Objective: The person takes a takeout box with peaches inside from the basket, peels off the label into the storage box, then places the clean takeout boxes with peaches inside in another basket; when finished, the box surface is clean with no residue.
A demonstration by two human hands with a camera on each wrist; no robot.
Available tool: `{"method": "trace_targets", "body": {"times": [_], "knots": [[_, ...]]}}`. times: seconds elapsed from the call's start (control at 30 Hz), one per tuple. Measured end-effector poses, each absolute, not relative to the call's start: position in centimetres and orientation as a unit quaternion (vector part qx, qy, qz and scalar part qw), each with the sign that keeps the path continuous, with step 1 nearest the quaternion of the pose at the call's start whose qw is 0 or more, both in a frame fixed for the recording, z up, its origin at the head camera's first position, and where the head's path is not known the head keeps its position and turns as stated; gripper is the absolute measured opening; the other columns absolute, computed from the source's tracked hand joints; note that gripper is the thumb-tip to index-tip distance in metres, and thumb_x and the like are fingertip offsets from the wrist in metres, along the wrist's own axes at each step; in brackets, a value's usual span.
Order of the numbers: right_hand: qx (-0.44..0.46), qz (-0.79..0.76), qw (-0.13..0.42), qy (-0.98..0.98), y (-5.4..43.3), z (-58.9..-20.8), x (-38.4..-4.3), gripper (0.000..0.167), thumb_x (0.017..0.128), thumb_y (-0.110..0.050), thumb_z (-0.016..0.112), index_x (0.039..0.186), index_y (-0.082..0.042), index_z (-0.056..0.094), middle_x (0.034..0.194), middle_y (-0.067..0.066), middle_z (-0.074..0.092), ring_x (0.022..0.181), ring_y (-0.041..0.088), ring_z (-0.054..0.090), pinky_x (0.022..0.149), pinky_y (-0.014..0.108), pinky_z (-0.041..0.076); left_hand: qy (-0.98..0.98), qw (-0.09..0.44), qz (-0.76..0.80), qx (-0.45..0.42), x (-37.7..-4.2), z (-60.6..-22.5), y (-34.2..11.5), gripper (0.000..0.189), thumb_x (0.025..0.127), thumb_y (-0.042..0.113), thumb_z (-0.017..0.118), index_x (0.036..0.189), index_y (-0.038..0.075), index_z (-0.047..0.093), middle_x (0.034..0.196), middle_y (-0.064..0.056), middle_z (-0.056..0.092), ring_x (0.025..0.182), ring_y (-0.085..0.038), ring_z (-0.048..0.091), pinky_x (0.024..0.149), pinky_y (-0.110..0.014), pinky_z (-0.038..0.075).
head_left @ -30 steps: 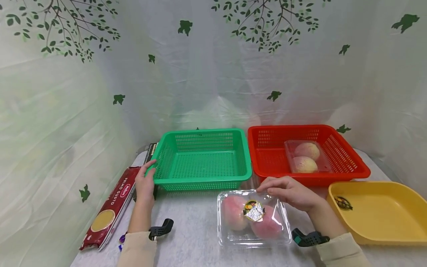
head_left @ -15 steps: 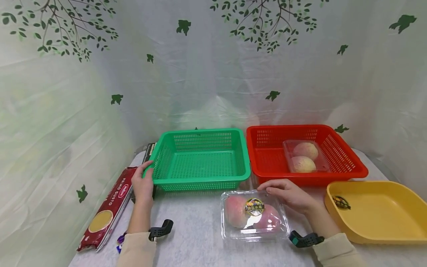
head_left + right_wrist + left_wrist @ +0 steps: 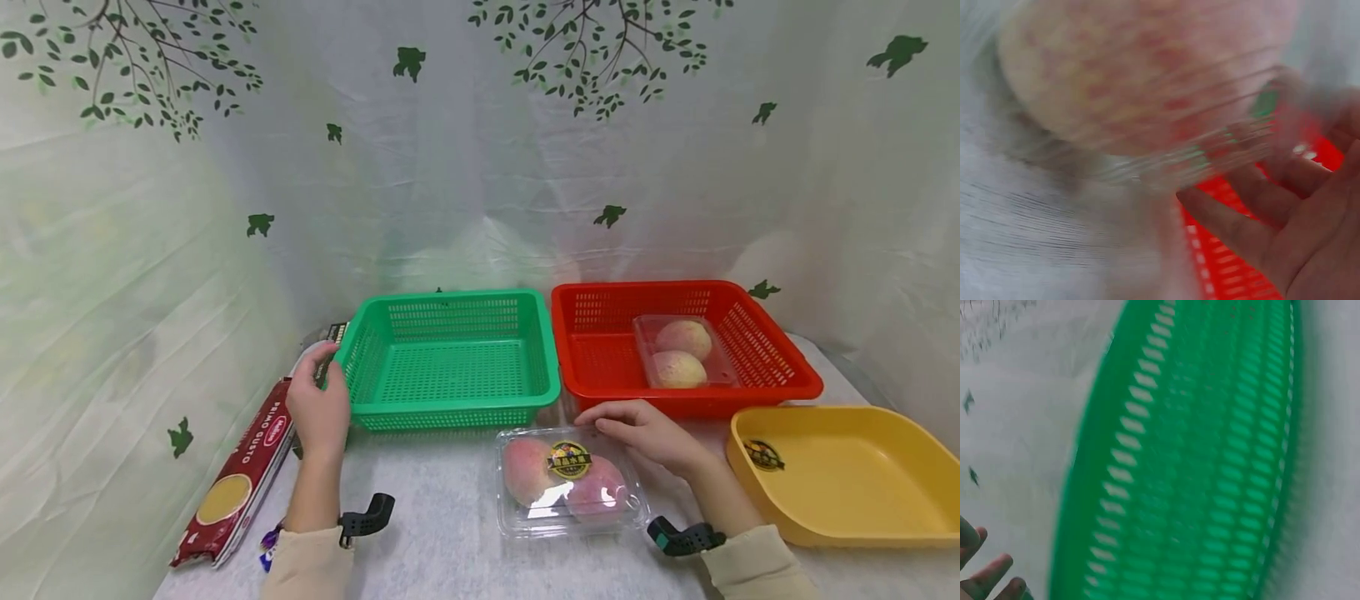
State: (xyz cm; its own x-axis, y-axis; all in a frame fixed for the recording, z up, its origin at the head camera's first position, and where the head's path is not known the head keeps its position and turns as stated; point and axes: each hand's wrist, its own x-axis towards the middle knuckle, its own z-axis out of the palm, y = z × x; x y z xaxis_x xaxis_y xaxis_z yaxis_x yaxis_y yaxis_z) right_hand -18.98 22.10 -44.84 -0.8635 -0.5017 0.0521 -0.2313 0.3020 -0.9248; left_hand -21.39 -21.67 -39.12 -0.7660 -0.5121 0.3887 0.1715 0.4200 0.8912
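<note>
In the head view my right hand (image 3: 647, 432) grips the far right corner of a clear plastic clamshell of peaches (image 3: 630, 508), with a round sticker on its lid. Close up in the right wrist view, a blurred peach (image 3: 1135, 81) fills the top, and the fingers (image 3: 1235, 231) reach along the box's edge. My left hand (image 3: 318, 408) is beside the left rim of a green plastic basket (image 3: 453, 414). Its fingers are spread and hold nothing; in the left wrist view they show at the lower left, apart from the basket's slotted wall (image 3: 1179, 469).
A red basket (image 3: 697, 404) with a second box of two peaches (image 3: 682, 354) stands at the back right. In front of it is a yellow tub (image 3: 855, 483). A dark red pasta packet (image 3: 240, 479) and a small purple wrapper (image 3: 267, 546) lie at the left.
The clamshell of peaches has come down and turned slightly flatter, my right hand staying at its corner. My left hand has let go of the green basket's rim and drawn back leftward.
</note>
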Motion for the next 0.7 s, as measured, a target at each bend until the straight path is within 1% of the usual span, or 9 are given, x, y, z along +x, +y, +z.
{"method": "trace_targets", "body": {"times": [0.1,0.2,0.27,0.33,0.43,0.53,0.6,0.63,0.7], "knots": [[-0.230,-0.508,0.116,0.822,22.1,-43.8,-18.6,0.027,0.101,-0.024,0.058,0.124,-0.018,0.071,0.124,0.006,0.069,0.114,0.021,0.058,0.092,0.026,0.054,-0.778,0.362,-0.511,0.053,-20.7,-38.2,-20.1,0.027,0.100,0.010,0.052,0.122,0.009,0.068,0.130,-0.005,0.066,0.123,-0.013,0.057,0.107,-0.036,0.044],[-0.225,-0.470,0.114,0.846,22.1,-42.9,-17.9,0.028,0.100,-0.028,0.060,0.126,-0.022,0.069,0.125,0.001,0.069,0.116,0.025,0.056,0.092,0.030,0.055,-0.776,0.382,-0.502,-0.002,-20.2,-37.6,-18.5,0.025,0.100,0.006,0.053,0.118,0.007,0.069,0.120,-0.008,0.070,0.106,-0.004,0.058,0.091,-0.022,0.045],[-0.228,-0.449,0.115,0.856,22.1,-42.4,-17.5,0.031,0.099,-0.029,0.062,0.128,-0.023,0.068,0.126,0.000,0.069,0.117,0.026,0.057,0.093,0.036,0.056,-0.776,0.381,-0.501,-0.039,-19.7,-37.3,-17.5,0.023,0.099,0.005,0.054,0.116,0.007,0.070,0.112,-0.008,0.072,0.095,0.000,0.059,0.082,-0.016,0.045],[-0.238,-0.432,0.114,0.863,22.1,-41.9,-17.1,0.034,0.098,-0.029,0.062,0.132,-0.021,0.066,0.128,0.000,0.068,0.118,0.026,0.059,0.094,0.040,0.057,-0.783,0.361,-0.500,-0.085,-19.2,-37.0,-16.3,0.022,0.099,0.005,0.055,0.115,0.007,0.070,0.105,-0.009,0.074,0.085,-0.001,0.062,0.075,-0.014,0.047],[-0.260,-0.423,0.113,0.861,21.9,-41.4,-16.6,0.038,0.098,-0.026,0.063,0.134,-0.018,0.063,0.131,0.005,0.067,0.118,0.027,0.061,0.095,0.041,0.057,-0.812,0.286,-0.486,-0.149,-18.2,-36.8,-14.5,0.021,0.100,0.007,0.056,0.115,0.010,0.069,0.093,-0.007,0.075,0.071,-0.009,0.065,0.063,-0.017,0.051],[-0.276,-0.429,0.117,0.852,21.5,-40.9,-16.3,0.038,0.098,-0.023,0.063,0.135,-0.016,0.062,0.132,0.009,0.066,0.119,0.029,0.062,0.093,0.033,0.057,-0.853,0.174,-0.450,-0.199,-17.1,-37.2,-13.0,0.021,0.100,0.011,0.057,0.117,0.015,0.068,0.086,-0.002,0.074,0.064,-0.011,0.063,0.055,-0.022,0.050],[-0.288,-0.433,0.118,0.846,21.2,-40.7,-16.3,0.039,0.098,-0.021,0.064,0.136,-0.015,0.062,0.132,0.010,0.066,0.119,0.031,0.061,0.092,0.027,0.056,-0.876,0.094,-0.419,-0.222,-16.5,-37.8,-12.2,0.022,0.100,0.016,0.058,0.120,0.018,0.067,0.087,0.002,0.072,0.064,-0.008,0.063,0.055,-0.023,0.049],[-0.292,-0.435,0.118,0.844,21.1,-40.6,-16.3,0.039,0.097,-0.021,0.064,0.136,-0.015,0.062,0.133,0.011,0.066,0.119,0.032,0.061,0.092,0.024,0.055,-0.886,0.059,-0.399,-0.231,-16.2,-38.1,-11.8,0.023,0.100,0.019,0.059,0.122,0.020,0.067,0.089,0.003,0.073,0.066,-0.006,0.062,0.056,-0.023,0.049],[-0.297,-0.437,0.118,0.841,20.8,-40.5,-16.2,0.039,0.097,-0.020,0.064,0.136,-0.015,0.062,0.133,0.011,0.066,0.119,0.033,0.060,0.092,0.022,0.053,-0.899,-0.004,-0.364,-0.245,-15.9,-38.8,-11.3,0.027,0.100,0.024,0.060,0.126,0.020,0.066,0.096,0.004,0.072,0.071,-0.005,0.063,0.059,-0.023,0.050]]}}
